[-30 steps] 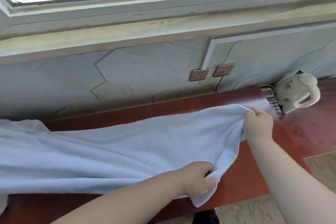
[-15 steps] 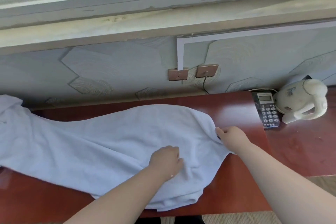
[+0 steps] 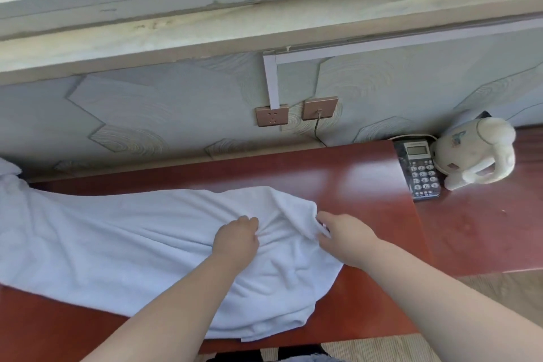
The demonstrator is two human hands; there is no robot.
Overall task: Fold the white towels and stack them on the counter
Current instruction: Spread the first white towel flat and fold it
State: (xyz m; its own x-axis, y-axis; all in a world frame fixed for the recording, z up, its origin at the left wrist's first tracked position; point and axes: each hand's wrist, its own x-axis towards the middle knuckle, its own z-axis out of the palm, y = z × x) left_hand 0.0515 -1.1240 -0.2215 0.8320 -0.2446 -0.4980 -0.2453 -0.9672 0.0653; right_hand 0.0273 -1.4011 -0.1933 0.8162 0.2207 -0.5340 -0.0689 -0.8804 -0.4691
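A large white towel lies spread and rumpled across the red-brown counter, running off the left edge of the view. My left hand rests on the towel's middle right with its fingers bunching the cloth. My right hand pinches the towel's right edge, where the fabric is gathered into a fold. The towel's right end hangs close to the counter's front edge.
A black desk phone and a cream plush toy sit at the counter's far right. Two wall sockets are mounted above the counter, one with a cord plugged in. A window sill runs along the top.
The towel has come down flat onto the counter and its right end has been drawn leftwards. Both hands moved left and closer together on the cloth.
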